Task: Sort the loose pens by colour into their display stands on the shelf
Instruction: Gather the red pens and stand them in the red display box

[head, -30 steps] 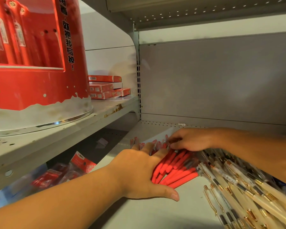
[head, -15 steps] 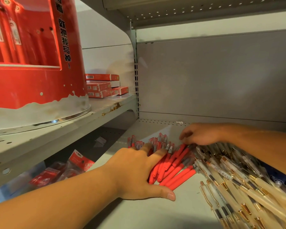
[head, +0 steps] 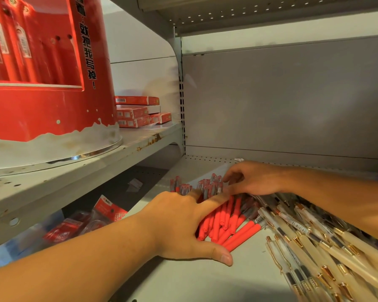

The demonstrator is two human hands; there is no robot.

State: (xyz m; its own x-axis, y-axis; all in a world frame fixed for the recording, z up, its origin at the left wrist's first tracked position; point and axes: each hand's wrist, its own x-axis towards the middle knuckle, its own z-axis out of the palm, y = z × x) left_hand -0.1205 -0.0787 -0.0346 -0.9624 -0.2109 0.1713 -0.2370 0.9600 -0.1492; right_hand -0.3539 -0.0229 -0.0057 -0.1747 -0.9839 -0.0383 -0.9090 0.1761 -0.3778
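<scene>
A heap of red pens (head: 229, 223) lies on the grey shelf (head: 194, 282), clip ends pointing to the back. My left hand (head: 183, 225) rests flat on the heap's left side, fingers straight over the pens and thumb on the shelf. My right hand (head: 255, 179) reaches in from the right, with its bent fingertips at the clip ends. Whether it pinches a pen is hidden. A second heap of cream pens with gold clips (head: 314, 249) lies to the right, partly under my right forearm. A round red display stand (head: 42, 83) holding red pens stands on the upper left shelf.
Stacked red boxes (head: 138, 112) sit behind the display stand. Red packets (head: 85, 221) lie on a lower shelf at the left. The grey back panel (head: 282, 105) closes the bay, and another shelf hangs overhead.
My right hand slid left along the red pens to their clip ends and its fingers bent. My left hand stayed on the heap.
</scene>
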